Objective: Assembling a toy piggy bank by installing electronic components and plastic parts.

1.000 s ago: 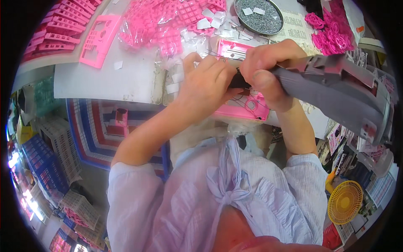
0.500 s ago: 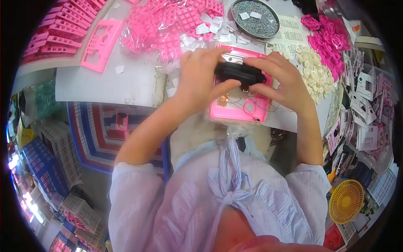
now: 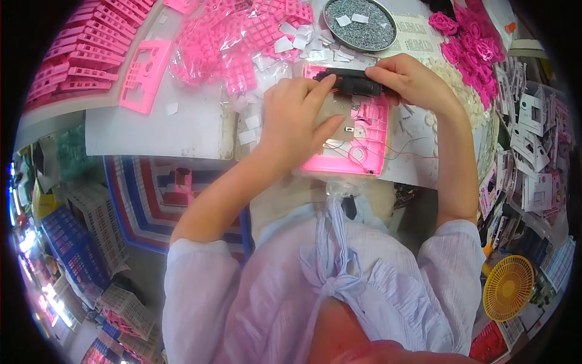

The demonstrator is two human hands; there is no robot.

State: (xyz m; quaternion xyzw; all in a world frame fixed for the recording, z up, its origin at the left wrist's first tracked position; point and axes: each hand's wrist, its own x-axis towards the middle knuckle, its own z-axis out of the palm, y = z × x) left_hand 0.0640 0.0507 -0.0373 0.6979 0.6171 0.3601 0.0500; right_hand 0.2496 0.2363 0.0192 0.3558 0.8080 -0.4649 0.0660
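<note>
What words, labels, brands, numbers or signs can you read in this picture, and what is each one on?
None is clear enough to quote.
Printed sheet at the far side of the table: rows of print, too small to read.
White panels piled on the right: small markings, too blurred to read.
Pink case and black part: no lettering I can make out.

The left hand point(image 3: 295, 121) hides some pink case point(image 3: 379, 128); far-left frames point(image 3: 91, 54) are cut off. Grey bits point(image 3: 367, 31) are too tiny to tell.
</note>
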